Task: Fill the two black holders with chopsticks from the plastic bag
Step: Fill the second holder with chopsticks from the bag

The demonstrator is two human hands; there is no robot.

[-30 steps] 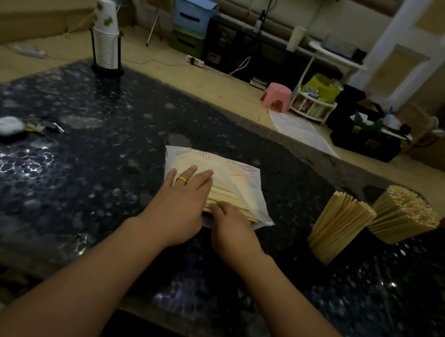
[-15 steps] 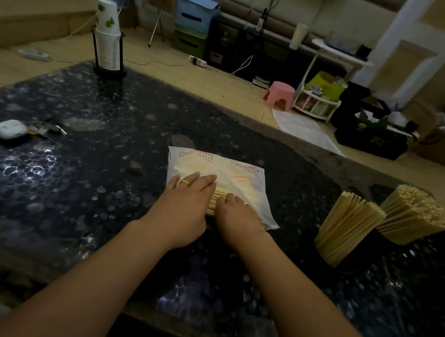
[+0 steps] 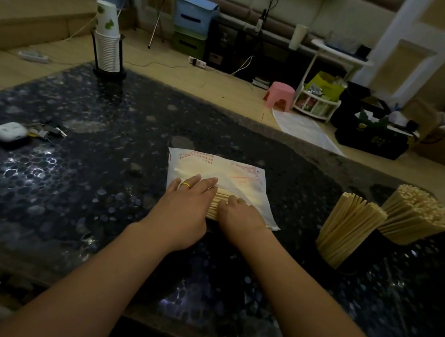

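With the right hand now curled over the bag's chopsticks beside the flat, open-fingered left hand, another bundle seems ready for the holders.

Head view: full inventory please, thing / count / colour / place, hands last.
table: one, dark pebble-pattern top, fills the foreground
plastic bag: one, white with red print, flat at table centre
chopsticks in bag: a bundle, pale wood, ends showing at the bag's near opening
black holders: two, near one, far one, table right
chopsticks in holders: many, pale wood, near bundle, far bundle
paper cup stack: one, white with green leaves, in a black stand, far left
earbud case: one, white, left, keys beside it
pink stool: one, on the floor beyond
left hand: ringed, flat on the bag
right hand: on the bundle; grip unclear
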